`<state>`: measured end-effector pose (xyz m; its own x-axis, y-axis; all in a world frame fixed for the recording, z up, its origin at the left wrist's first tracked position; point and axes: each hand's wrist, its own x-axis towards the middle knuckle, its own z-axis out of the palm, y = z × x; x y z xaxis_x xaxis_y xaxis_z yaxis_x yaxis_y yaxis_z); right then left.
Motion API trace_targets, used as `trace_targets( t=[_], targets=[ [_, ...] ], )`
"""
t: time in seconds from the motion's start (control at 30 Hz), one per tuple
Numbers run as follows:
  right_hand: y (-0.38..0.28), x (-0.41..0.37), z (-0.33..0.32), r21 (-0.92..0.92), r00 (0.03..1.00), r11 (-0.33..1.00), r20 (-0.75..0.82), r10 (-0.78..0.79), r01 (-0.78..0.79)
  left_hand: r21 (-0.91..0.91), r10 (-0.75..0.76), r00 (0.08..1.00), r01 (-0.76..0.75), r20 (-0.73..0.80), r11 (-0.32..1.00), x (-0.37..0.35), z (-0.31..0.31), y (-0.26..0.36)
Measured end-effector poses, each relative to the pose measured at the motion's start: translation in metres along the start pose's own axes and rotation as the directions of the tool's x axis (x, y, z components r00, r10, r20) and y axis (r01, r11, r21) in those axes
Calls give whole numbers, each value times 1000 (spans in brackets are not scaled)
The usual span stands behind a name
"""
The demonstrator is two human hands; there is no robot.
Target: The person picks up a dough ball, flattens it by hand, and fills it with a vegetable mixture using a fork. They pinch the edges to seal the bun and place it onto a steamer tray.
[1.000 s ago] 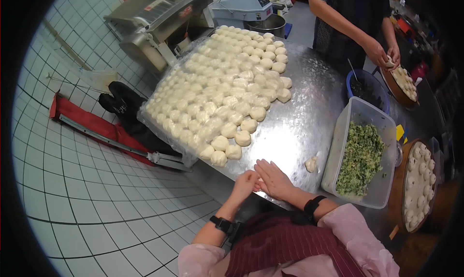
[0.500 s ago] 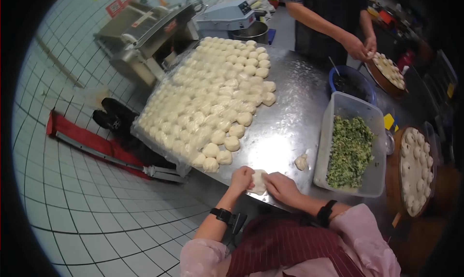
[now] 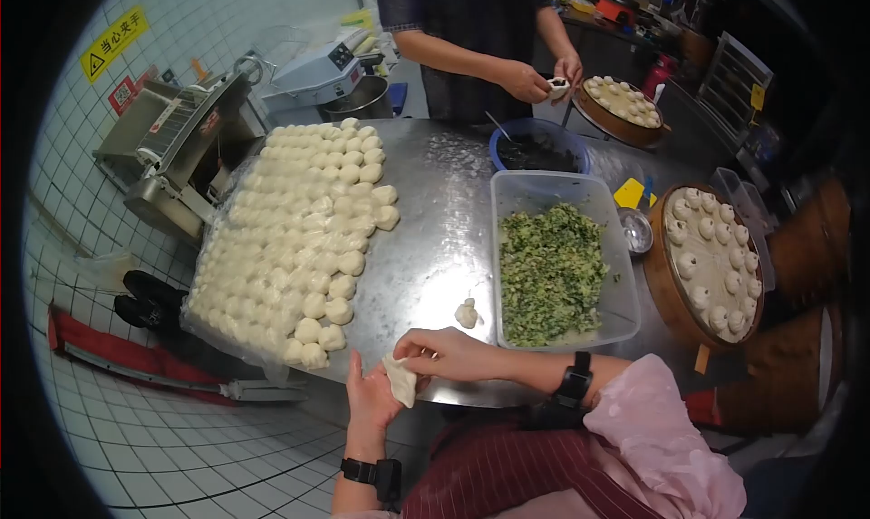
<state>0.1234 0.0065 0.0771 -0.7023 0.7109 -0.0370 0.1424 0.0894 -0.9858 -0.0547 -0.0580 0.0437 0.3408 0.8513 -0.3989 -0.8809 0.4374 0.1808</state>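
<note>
My right hand pinches a flattened dough wrapper between thumb and fingers at the table's near edge. The wrapper hangs against the side of my left hand, whose palm faces up with the thumb spread away. Left of both hands, rows of round dough balls lie on the steel table, many under clear plastic film. A small scrap of dough rests just beyond my right hand. To the right stands a clear plastic tub holding chopped green filling.
Behind the tub sits a blue bowl of dark filling with a spoon. Steamers with buns stand right and far right. A metal bowl and yellow scraper lie between. Across the table, a person's hands hold a filled wrapper.
Both hands have lifted the dough off the tabletop and moved left. My left hand has turned palm up and spread out. The camera view has shifted to the right.
</note>
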Motion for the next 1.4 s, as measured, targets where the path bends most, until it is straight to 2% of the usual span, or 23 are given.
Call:
trace_targets(
  t=[0.03, 0.1, 0.13, 0.17, 0.23, 0.3, 0.33, 0.37, 0.4, 0.43, 0.5, 0.53, 0.57, 0.63, 0.7, 0.73, 0.77, 0.83, 0.9, 1.07, 1.13, 1.27, 1.4],
  targets=[
    [-9, -12, -12, -136, 996, 989, -50, -69, 62, -1, -6, 1000, 6, 3, 1000, 6, -1, -6],
    [-30, -45, -41, -288, 972, 957, -231, -39, -31, 184, 40, 999, -38, -7, 982, 19, -6, -20],
    [-29, -60, -62, -496, 946, 865, -310, -95, -76, 290, 19, 996, -44, 87, 956, 21, 8, -25],
    [-26, -78, -84, -671, 914, 729, -369, -169, -136, 286, 22, 996, -45, 83, 957, 25, 11, -30],
    [-16, -117, -127, -881, 921, 358, -371, -116, -310, 152, 51, 987, -75, 154, 985, 30, 14, -37],
    [25, -155, -157, -917, 918, 61, -391, 65, -394, 120, 115, 971, -142, 211, 983, 32, 30, -46],
    [29, -166, -161, -915, 917, 68, -395, 64, -399, -15, 150, 906, -157, 395, 988, 32, 48, -53],
    [32, -176, -164, -934, 922, 57, -337, 193, -353, -152, 202, 806, -140, 557, 978, 34, 61, -60],
    [34, -183, -167, -951, 908, 52, -272, 320, -304, -124, 186, 793, -140, 580, 982, 40, 67, -65],
    [34, -186, -168, -950, 907, 59, -272, 321, -305, -119, 183, 796, -139, 577, 983, 43, 73, -68],
    [32, -186, -170, -968, 971, 87, -237, 1, -236, 25, 100, 929, -116, 356, 993, 48, 84, -73],
    [28, -184, -172, -967, 971, 96, -237, -3, -236, -31, 207, 912, -210, 353, 977, 56, 85, -75],
    [21, -181, -176, -951, 954, 131, -291, -77, -280, -24, 206, 913, -211, 351, 977, 60, 92, -77],
    [18, -170, -187, -932, 929, 173, -343, -140, -318, -224, 277, 938, -231, 207, 947, 64, 116, -82],
    [30, -156, -194, -931, 911, 239, -333, -243, -276, -188, 248, 943, -208, 222, 960, 73, 123, -93],
    [43, -150, -195, -932, 912, 241, -329, -244, -272, 99, 180, 960, -205, 216, 974, 81, 121, -99],
    [62, -142, -195, -935, 922, 229, -321, -218, -272, 379, 121, 974, -186, 189, 906, 88, 118, -103],
    [70, -132, -189, -939, 932, 226, -305, -196, -260, 452, 169, 975, -216, 143, 865, 97, 113, -110],
    [72, -132, -180, -945, 963, 289, -207, -171, -152, 575, 361, 928, -344, 90, 742, 103, 105, -116],
    [72, -134, -162, -925, 979, 379, -95, -182, -19, 589, 424, 901, -390, 89, 708, 103, 103, -118],
    [68, -132, -150, -917, 993, 396, -81, -85, -41, 616, 395, 918, -325, 24, 717, 101, 99, -115],
    [62, -135, -149, -887, 997, 462, -53, -54, -22, 629, 446, 895, -354, 13, 692, 104, 98, -122],
    [57, -141, -149, -772, 994, 626, -85, 64, -106, 646, 461, 885, -392, 69, 655, 106, 100, -132]
  ],
)
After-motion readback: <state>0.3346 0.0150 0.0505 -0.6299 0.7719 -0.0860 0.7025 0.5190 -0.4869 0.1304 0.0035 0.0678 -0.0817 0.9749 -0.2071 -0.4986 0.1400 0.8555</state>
